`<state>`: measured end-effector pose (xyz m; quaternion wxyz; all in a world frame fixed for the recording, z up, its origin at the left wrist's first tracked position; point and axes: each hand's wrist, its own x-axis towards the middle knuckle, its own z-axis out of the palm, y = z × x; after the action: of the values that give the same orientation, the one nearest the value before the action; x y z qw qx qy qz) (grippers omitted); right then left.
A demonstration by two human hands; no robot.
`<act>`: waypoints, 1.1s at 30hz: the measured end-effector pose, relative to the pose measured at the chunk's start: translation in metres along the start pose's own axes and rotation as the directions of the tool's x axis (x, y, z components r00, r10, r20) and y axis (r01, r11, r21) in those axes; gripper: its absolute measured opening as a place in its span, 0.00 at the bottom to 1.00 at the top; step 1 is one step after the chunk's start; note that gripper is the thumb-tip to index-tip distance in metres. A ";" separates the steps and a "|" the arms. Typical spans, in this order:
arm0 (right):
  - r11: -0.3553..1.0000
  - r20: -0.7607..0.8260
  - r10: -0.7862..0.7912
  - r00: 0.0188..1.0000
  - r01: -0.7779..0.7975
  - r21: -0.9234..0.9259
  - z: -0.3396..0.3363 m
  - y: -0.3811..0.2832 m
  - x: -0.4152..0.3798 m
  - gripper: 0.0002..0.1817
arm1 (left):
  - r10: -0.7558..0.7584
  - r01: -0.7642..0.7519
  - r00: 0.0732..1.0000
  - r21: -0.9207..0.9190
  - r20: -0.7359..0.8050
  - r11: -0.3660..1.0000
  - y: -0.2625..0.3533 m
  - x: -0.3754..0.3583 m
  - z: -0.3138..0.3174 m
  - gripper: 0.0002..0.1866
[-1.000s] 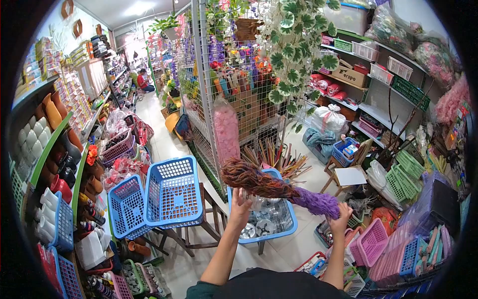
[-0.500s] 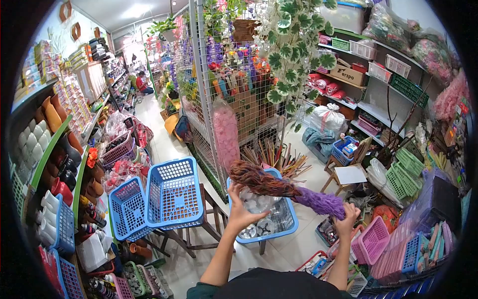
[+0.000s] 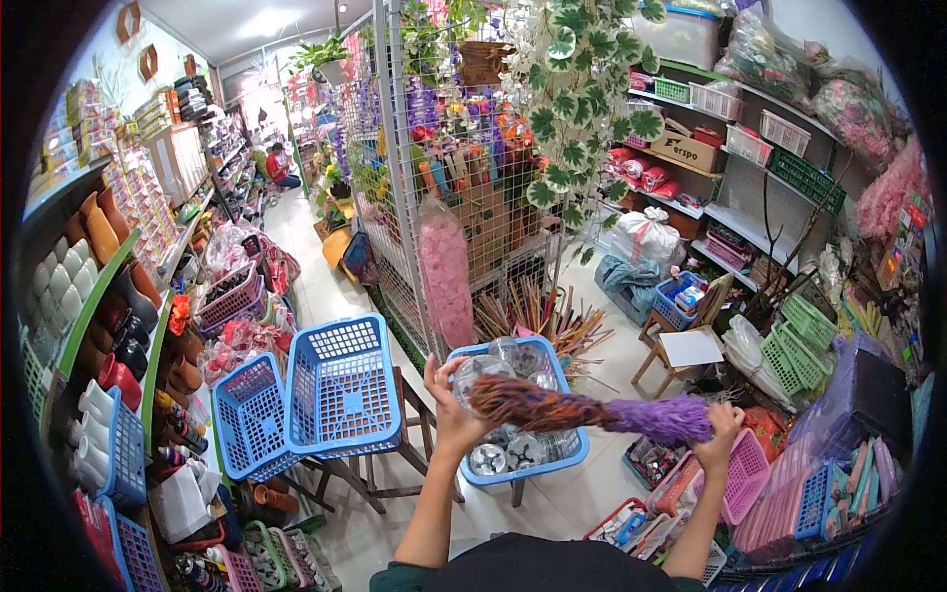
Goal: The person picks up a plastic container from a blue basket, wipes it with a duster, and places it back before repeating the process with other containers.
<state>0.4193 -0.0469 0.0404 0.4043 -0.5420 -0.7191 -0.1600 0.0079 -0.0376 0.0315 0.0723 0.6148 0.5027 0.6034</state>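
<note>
The right hand (image 3: 723, 434) holds the purple end of a fluffy duster (image 3: 582, 411), its grip closed round it; the left hand (image 3: 449, 409) cups the brown end. Beneath sits a blue basket (image 3: 567, 456) of clear cups — two tilted blue baskets (image 3: 340, 390) at nine o'clock, pink basket (image 3: 742, 474) at four.
</note>
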 end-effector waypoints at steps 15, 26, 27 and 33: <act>0.993 -0.148 0.043 0.988 -0.058 -0.102 0.007 -0.003 0.002 0.18 | 0.030 -0.016 0.997 -0.193 0.069 0.981 0.005 0.004 0.012 0.73; 1.000 -0.127 -0.006 0.992 0.002 -0.031 0.016 -0.001 0.011 0.20 | -0.017 0.033 0.996 -0.190 0.088 0.981 0.002 0.000 0.019 0.75; 0.999 -0.128 -0.006 0.992 0.002 -0.033 0.016 -0.001 0.011 0.20 | -0.076 0.092 0.993 -0.194 0.089 0.977 0.005 -0.002 0.021 0.76; 0.999 -0.085 0.031 0.996 -0.031 -0.008 0.012 0.028 0.008 0.15 | 0.007 -0.001 0.999 -0.122 0.052 0.993 -0.015 0.007 0.008 0.76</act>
<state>0.4394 -0.0239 0.0330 0.4343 -0.5478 -0.6920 -0.1801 0.0053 -0.0214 0.0238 0.1216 0.6258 0.4615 0.6169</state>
